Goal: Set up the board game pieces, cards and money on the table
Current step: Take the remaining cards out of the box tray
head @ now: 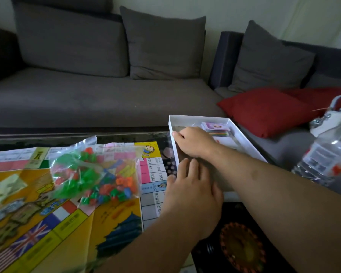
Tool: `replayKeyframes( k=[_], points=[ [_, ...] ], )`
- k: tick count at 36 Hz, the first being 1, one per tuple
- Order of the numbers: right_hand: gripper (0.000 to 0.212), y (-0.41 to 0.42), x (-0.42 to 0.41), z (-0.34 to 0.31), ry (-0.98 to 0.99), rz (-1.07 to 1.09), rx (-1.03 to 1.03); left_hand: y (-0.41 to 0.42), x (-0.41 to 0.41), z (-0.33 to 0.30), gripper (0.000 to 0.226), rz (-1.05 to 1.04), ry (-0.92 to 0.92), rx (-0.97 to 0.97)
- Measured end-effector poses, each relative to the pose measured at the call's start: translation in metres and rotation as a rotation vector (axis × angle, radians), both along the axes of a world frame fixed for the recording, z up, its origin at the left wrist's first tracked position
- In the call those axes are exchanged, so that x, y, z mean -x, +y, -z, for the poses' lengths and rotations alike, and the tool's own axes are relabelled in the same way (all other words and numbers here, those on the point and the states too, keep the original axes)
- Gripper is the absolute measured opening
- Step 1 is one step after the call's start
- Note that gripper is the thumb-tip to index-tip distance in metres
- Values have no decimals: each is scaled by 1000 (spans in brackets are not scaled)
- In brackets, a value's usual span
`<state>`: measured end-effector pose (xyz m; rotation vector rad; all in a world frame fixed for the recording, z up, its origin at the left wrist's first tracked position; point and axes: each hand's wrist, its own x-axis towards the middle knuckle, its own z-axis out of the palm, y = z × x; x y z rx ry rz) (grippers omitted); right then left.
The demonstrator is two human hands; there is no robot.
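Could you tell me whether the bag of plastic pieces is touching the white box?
Apart. The head view shows the bag of plastic pieces lying on the game board, with a strip of board and table visible before the white box.

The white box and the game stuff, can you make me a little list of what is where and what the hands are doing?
board: paper game board spread flat on the table
pieces: clear bag of coloured pieces lying on the board
box: white box right of the board, cards at its far end
right hand: reaching into the box, by its left wall
left hand: fingers straight, at the box's near left edge
bottle: water bottle at the far right
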<state>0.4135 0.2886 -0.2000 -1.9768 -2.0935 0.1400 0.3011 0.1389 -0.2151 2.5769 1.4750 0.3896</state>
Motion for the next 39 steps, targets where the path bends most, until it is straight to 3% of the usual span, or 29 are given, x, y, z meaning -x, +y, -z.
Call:
replayKeyframes(
  k=[4, 9, 13, 16, 18, 23, 26, 29, 39],
  points=[
    [56, 0, 2, -3, 55, 11, -9, 1, 2, 0, 57, 12, 0, -1],
    [65, 6, -1, -10, 241, 104, -162, 0, 1, 0, 53, 8, 7, -6],
    [65, 2, -9, -25, 607, 309, -281, 2, 0, 1, 54, 4, 9, -19],
    [59, -17, -21, -34, 1050, 288, -153, 2, 1, 1, 53, 4, 6, -1],
    [53, -44, -32, -41, 1219, 202, -44, 3, 3, 0, 56, -2, -1, 3],
    [45, -142, -72, -50, 1192, 119, 88, 3, 0, -1, 70, -45, -15, 3],
    [44, -202, -99, -50, 1111, 179, 56, 4, -3, 2, 62, -43, 8, 14],
    [44, -249, -120, -41, 1097, 290, -33, 7, -2, 4, 76, -43, -27, 14],
    [35, -319, -141, -5, 1348, 452, -177, 9, -5, 8, 85, -56, 6, -2]
  ],
)
